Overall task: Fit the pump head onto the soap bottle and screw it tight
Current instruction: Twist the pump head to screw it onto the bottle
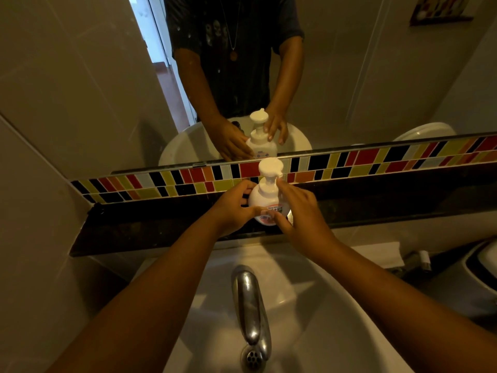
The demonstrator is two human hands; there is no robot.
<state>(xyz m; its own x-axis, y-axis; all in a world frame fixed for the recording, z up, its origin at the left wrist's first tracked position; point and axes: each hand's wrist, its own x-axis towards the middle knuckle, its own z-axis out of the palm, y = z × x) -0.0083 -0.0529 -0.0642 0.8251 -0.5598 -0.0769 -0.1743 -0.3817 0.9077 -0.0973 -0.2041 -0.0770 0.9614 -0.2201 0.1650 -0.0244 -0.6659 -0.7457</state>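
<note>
A white soap bottle (262, 196) with a red-and-white label stands upright on the dark shelf (161, 224) below the mirror. The white pump head (270, 168) sits on its neck, nozzle towards the right. My left hand (234, 208) wraps the bottle's body from the left, thumb across the front and fingers behind. On the bottle's right side is my right hand (301, 211), fingers spread. Its index fingertip is by the pump collar and its thumb by the label. The mirror reflection shows those fingers apart beside the bottle, not closed around it.
A chrome tap (248, 300) rises over the white basin (336, 332) directly below my arms. A band of coloured tiles (376, 160) runs behind the shelf, with the mirror (94, 76) above it. A white toilet edge (484, 270) shows at the right.
</note>
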